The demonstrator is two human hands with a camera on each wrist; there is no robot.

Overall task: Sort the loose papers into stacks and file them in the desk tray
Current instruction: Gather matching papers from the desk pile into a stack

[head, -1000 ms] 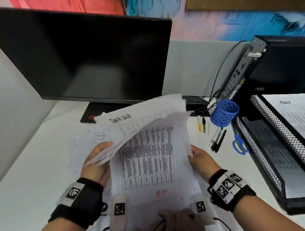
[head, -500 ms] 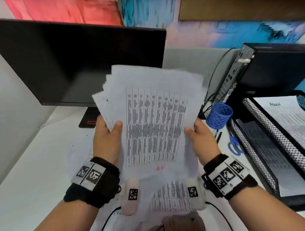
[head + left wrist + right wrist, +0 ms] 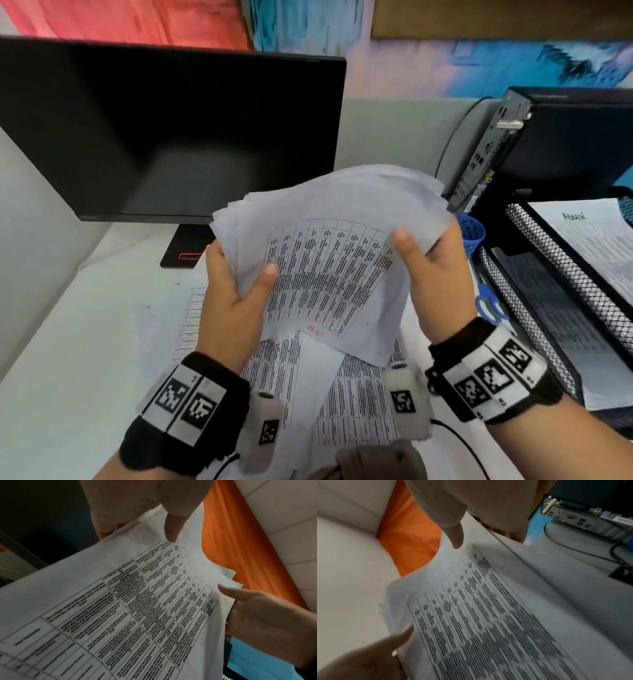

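Observation:
A stack of printed table sheets [image 3: 329, 267] is held above the desk, bowed, with its top curling away from me. My left hand [image 3: 239, 284] pinches its left edge, thumb on the front. My right hand [image 3: 424, 260] grips the upper right edge, thumb on the front, fingers behind. The left wrist view shows the sheets [image 3: 137, 608] under my left thumb [image 3: 171, 524]. In the right wrist view the sheets [image 3: 488, 615] sit under my right thumb [image 3: 455, 536]. More loose sheets [image 3: 308, 383] lie on the desk below. The black mesh desk tray [image 3: 561, 270] stands at the right, with paper in both tiers.
A dark monitor [image 3: 171, 137] stands behind the papers, and a black computer box [image 3: 555, 147] with cables sits at the back right. A blue mesh pen cup [image 3: 474, 236] and blue scissors [image 3: 489, 308] lie between my right hand and the tray.
The sheets were gathered into one stack and raised upright. The stack has now come lower and tilted right, its top curling away; my right hand has shifted up the right edge.

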